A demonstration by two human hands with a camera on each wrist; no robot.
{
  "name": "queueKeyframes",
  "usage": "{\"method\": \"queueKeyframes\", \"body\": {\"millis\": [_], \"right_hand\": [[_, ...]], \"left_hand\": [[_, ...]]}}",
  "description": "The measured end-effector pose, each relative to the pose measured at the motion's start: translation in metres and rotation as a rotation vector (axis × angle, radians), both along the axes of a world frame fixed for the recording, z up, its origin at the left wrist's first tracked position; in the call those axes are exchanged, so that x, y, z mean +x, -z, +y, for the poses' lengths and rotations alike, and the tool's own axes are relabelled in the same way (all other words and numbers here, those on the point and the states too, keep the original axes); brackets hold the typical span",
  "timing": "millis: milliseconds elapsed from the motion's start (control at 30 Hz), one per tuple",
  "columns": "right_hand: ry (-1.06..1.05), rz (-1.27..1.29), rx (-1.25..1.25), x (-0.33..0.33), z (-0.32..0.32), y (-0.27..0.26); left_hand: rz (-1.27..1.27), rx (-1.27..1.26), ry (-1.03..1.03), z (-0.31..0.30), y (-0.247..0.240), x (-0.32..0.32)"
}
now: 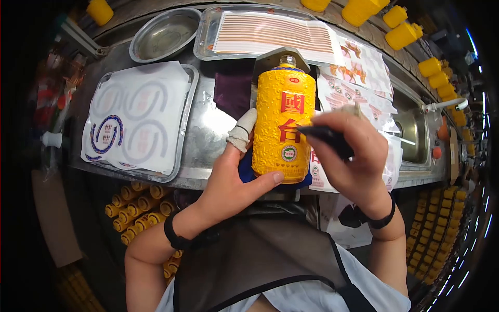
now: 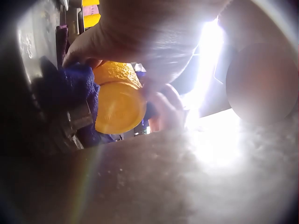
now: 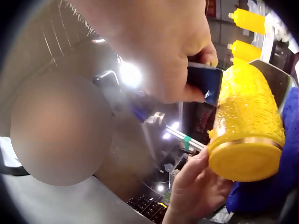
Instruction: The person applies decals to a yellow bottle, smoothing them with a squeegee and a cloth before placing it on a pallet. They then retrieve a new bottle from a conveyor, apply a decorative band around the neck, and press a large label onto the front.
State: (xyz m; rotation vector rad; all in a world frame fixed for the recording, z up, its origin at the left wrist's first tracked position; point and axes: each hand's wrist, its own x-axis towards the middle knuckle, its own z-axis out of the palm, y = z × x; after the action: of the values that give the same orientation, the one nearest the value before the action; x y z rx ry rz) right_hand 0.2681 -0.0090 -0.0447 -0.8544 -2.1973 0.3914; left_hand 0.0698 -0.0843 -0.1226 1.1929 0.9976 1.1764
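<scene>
A yellow, rough-textured bottle (image 1: 270,125) with red characters and a round green-and-white emblem lies on a blue cloth (image 3: 290,144), its bare glass neck pointing away from the person. The left hand (image 1: 228,179) holds the bottle by its lower left side, thumb across the front near the base. Finger covers (image 1: 240,136) wrap at least one of its fingers. In the right hand (image 1: 361,148) a dark flat scraper (image 3: 205,84) is pinched, its edge right at the bottle's side by the lower red character. The bottle's flat yellow base (image 2: 120,109) faces the left wrist camera.
At left, a metal tray (image 1: 190,99) bears a white sheet with curved blue decals. Behind are a metal bowl (image 1: 166,35) and a tray (image 1: 204,39) of striped sheets. Printed decal sheets (image 1: 358,96) lie right, before a sink (image 1: 413,138). Several yellow bottles (image 1: 403,36) line the back.
</scene>
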Motion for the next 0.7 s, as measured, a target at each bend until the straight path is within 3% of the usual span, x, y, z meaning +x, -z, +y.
{"method": "queueKeyframes", "body": {"millis": [67,200,267,433,533,700], "right_hand": [[-0.227,-0.034,-0.133,-0.001,-0.011,-0.012],[0.01,-0.061,-0.03,0.002,-0.011,-0.005],[-0.201,-0.039,-0.106,-0.001,-0.015,-0.011],[-0.084,-0.076,-0.014,0.007,-0.021,-0.005],[-0.274,-0.038,-0.026,0.016,-0.041,0.013],[0.065,0.286,-0.473,0.014,-0.058,0.024]], "left_hand": [[0.026,0.031,-0.024,0.001,0.006,0.0],[-0.027,0.02,-0.027,0.001,0.002,0.002],[-0.019,0.022,-0.028,0.0,0.005,0.002],[-0.055,0.003,0.011,0.0,0.003,0.001],[-0.089,0.0,0.026,0.0,0.006,-0.003],[-0.108,-0.016,0.019,0.0,0.001,-0.001]]}}
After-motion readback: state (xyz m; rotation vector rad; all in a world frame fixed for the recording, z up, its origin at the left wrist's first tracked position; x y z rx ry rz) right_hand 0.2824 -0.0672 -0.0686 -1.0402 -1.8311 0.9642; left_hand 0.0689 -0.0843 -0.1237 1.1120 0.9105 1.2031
